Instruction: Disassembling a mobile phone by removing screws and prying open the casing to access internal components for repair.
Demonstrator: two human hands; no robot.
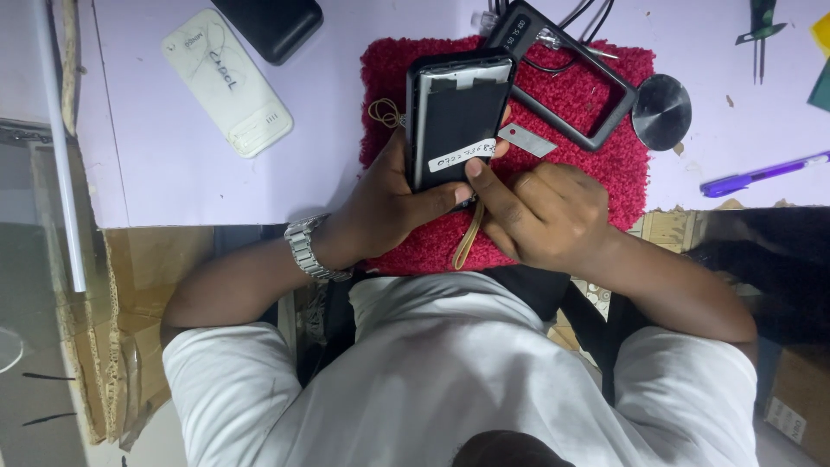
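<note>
Far left edge: a white rod (59, 147) runs down beside the lilac desk top (156, 173), with brown cardboard (130, 346) below it.
White case: a white phone back cover (227, 82) with handwriting lies flat on the desk, upper left, well apart from the hands.
Black block: a dark rectangular power bank (272, 24) sits at the top edge, just beside the white cover.
Left hand: the left hand (393, 203), a metal watch (304, 246) on its wrist, is wrapped around the lower part of the black phone (456, 117), fingers closed on its edges.
Black phone: held upright over the red fluffy mat (605, 147), back side showing, with a white label (462, 156) across its lower part.
Right hand: the right hand (540, 212) is mostly curled, its thumb tip pressed on the phone's bottom edge by the label; a tan rubber band (469, 238) hangs beneath.
Mat, right part: a small grey blade (526, 138) and an empty black phone frame (575, 82) lie on it.
Desk right: a round metal disc (661, 112), a purple pen (761, 175), and tweezers (759, 39) at the top.
</note>
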